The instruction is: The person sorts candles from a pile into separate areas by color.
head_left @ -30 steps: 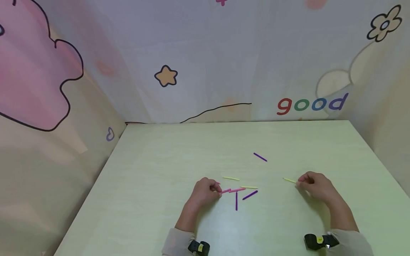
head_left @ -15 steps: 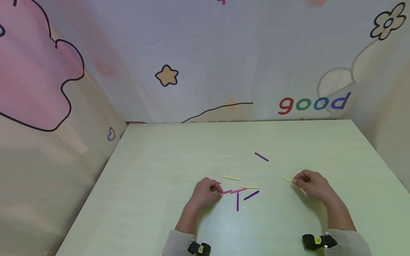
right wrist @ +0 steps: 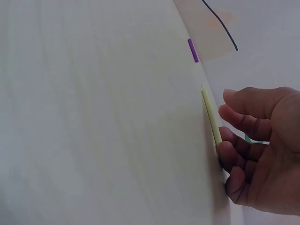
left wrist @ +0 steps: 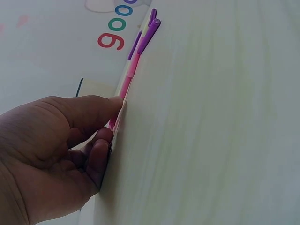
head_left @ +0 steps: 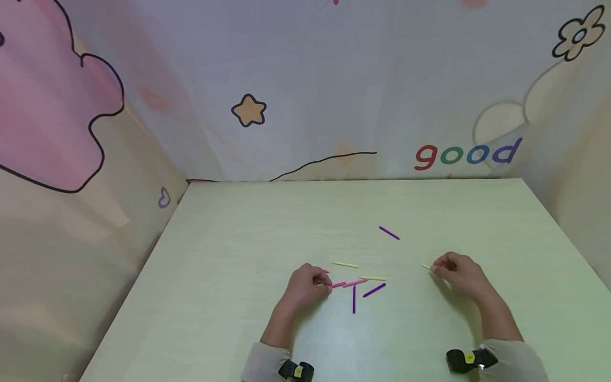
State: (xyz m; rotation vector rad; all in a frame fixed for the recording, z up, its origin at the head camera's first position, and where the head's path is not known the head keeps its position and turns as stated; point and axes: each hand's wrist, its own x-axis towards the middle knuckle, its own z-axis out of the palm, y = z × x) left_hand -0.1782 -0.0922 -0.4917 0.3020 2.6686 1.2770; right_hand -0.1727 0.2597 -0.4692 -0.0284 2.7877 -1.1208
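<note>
Left fingers point(left wrist: 98, 154) pinch pink stick point(head_left: 338, 285) | right fingers point(right wrist: 239, 120) loose | yellow stick point(head_left: 426, 266), purple sticks point(head_left: 374, 290) between

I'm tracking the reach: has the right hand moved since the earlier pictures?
Yes, the right hand has moved left, judged against the printed word "good".

In my head view, the left hand point(head_left: 307, 284) covers one end of a pink stick point(head_left: 338, 285) and most of a second pink piece point(head_left: 326, 271); the right hand point(head_left: 460, 273) hides much of a yellow stick point(head_left: 425, 266). Both sleeves point(head_left: 266, 363) are cropped below. My left wrist view truncates a purple letter point(left wrist: 130, 1) above.
</note>
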